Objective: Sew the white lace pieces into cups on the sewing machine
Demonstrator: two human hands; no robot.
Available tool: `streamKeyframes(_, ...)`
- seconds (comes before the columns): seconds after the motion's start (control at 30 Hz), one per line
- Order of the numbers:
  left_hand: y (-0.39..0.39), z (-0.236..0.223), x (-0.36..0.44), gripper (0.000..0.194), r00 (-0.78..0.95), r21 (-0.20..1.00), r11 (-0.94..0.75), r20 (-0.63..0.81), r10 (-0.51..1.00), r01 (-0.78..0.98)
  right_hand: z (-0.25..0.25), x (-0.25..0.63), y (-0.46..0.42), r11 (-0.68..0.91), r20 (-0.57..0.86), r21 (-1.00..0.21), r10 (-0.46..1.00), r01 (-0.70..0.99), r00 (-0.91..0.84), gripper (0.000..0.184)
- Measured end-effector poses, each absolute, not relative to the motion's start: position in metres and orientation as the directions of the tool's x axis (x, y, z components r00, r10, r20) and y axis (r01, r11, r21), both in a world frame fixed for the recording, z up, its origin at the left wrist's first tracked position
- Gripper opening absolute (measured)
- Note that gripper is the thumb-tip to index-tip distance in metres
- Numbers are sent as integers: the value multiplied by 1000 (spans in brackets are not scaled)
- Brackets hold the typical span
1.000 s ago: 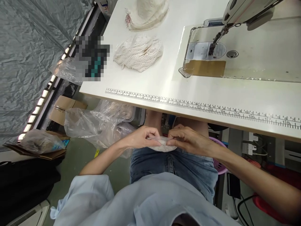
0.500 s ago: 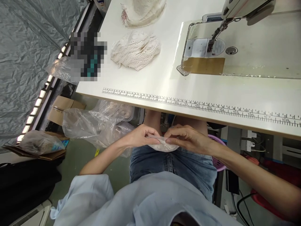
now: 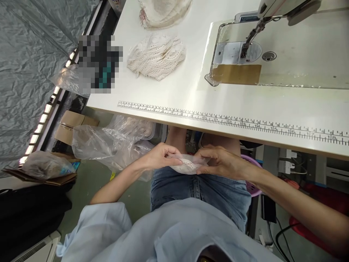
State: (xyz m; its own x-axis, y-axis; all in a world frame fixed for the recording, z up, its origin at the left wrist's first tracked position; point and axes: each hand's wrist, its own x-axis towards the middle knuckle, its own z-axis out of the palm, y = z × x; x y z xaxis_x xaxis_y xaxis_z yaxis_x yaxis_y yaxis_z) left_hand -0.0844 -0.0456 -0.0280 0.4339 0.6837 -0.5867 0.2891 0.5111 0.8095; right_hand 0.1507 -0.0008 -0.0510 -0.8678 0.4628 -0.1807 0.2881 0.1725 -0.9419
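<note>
Over my lap, a clear plastic bag (image 3: pixel 188 168) with white eyelet lace inside stretches between my two hands. My left hand (image 3: pixel 163 156) pinches its left end, thumb on top. At the other end my right hand (image 3: pixel 215 161) grips the plastic between thumb and fingers. The bag's mouth looks parted near the thumbs, and the lace shows through there. Up on the table lies a bundle of cream eyelet lace (image 3: pixel 156 56), apart from both hands. Behind it sits a folded cream cloth (image 3: pixel 165 12) with a frayed reddish edge.
A sewing machine (image 3: pixel 253 36) stands at the table's right. A printed ruler (image 3: pixel 218 118) runs along the front edge of the white table (image 3: pixel 174 92). Below left are clear plastic bags (image 3: pixel 100 145) and a cardboard box (image 3: pixel 71 125). A purple basket (image 3: pixel 252 189) stands under the table.
My hands have drawn slightly apart, and the right one has shifted its grip to the right. The bag is spread wider, showing more lace.
</note>
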Motion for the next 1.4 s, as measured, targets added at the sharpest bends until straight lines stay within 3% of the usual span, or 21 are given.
streamKeyframes(0.23,-41,-25,-82,30,520,830,441,-558,647,342,-43,143,-2,172,-191,-941,440,290,-877,19)
streamKeyframes(0.43,-35,-26,-80,21,535,825,416,-565,628,383,-40,153,8,164,-192,-947,398,276,-897,26)
streamKeyframes(0.67,-35,-27,-93,18,615,854,437,-511,601,282,-48,165,-8,383,150,-915,612,125,-776,20)
streamKeyframes(0.83,-31,-25,-101,11,654,882,356,-470,593,310,-65,151,-2,280,-39,-936,523,214,-851,45)
streamKeyframes(1.0,-33,-26,-110,16,623,891,307,-453,637,333,-69,139,10,262,-28,-955,388,140,-921,27)
streamKeyframes(1.1,-34,-28,-111,18,636,899,288,-437,636,329,-67,138,10,204,-5,-975,371,87,-928,24)
streamKeyframes(1.2,-32,-29,-110,19,648,906,282,-423,633,316,-67,135,7,123,-91,-982,349,142,-933,31)
streamKeyframes(1.4,-29,-27,-114,14,695,920,234,-391,603,314,-69,137,5,181,-70,-970,425,160,-903,27)
